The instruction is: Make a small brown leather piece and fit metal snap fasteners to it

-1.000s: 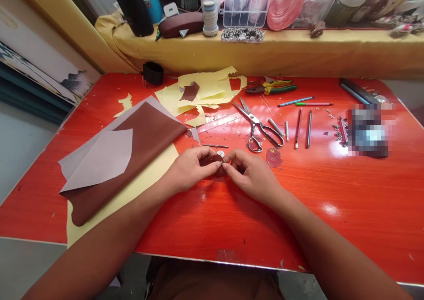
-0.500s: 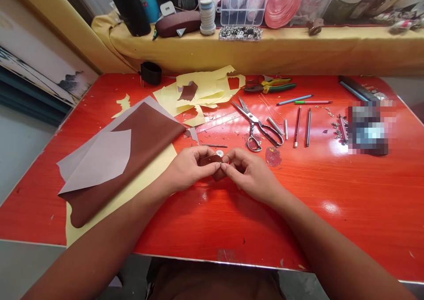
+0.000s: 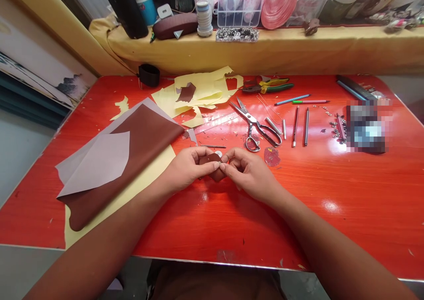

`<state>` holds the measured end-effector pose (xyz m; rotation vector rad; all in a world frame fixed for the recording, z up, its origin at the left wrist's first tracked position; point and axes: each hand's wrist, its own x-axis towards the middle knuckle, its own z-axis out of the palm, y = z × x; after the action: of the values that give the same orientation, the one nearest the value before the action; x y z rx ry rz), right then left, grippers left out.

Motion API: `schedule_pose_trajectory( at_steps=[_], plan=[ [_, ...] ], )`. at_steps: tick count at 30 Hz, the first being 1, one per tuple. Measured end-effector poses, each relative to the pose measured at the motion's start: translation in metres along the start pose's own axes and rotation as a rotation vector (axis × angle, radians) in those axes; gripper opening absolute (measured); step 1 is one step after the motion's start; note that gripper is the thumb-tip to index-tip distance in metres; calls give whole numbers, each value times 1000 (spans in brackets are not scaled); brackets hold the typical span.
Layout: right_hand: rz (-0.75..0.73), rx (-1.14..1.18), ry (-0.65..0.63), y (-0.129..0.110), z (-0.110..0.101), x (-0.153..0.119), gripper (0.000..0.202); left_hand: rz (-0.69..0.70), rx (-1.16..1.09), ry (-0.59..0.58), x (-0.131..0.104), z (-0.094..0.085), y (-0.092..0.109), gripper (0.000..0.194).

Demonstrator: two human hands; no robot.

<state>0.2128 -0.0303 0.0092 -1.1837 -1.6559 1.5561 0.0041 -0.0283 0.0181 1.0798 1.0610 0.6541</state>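
Observation:
Near the middle of the red table [image 3: 265, 220], a small brown leather piece [image 3: 217, 174] is held up between both hands. My left hand [image 3: 190, 168] grips its left side between thumb and fingers. My right hand [image 3: 247, 172] pinches its right edge, the thumb tip close to my left thumb. A tiny metallic fitting shows between the thumb tips; its shape is too small to tell. Just behind the fingers is a small round white object [image 3: 218, 153], partly hidden. A thin dark rod [image 3: 213, 146] lies behind my left fingers.
Large brown leather [image 3: 145, 132] lies at left over yellow paper [image 3: 157, 167]. Behind the hands are scissors [image 3: 253, 122], pliers [image 3: 268, 86] and yellow scraps [image 3: 205, 88]. Pens [image 3: 306, 127] and small metal rings lie at right. A cloth-covered shelf [image 3: 185, 52] holds a thread spool [image 3: 204, 19].
The brown leather piece has tilted slightly, showing more of its face between the hands. Both hands keep their grip. The whole view has shifted slightly.

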Motion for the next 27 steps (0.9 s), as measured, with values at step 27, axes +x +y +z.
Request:
schedule_pose_trajectory(
  at_steps=[27],
  plan=[
    [-289, -377, 182, 1, 0, -7, 8, 594, 663, 234, -7, 3, 3, 6]
  ],
)
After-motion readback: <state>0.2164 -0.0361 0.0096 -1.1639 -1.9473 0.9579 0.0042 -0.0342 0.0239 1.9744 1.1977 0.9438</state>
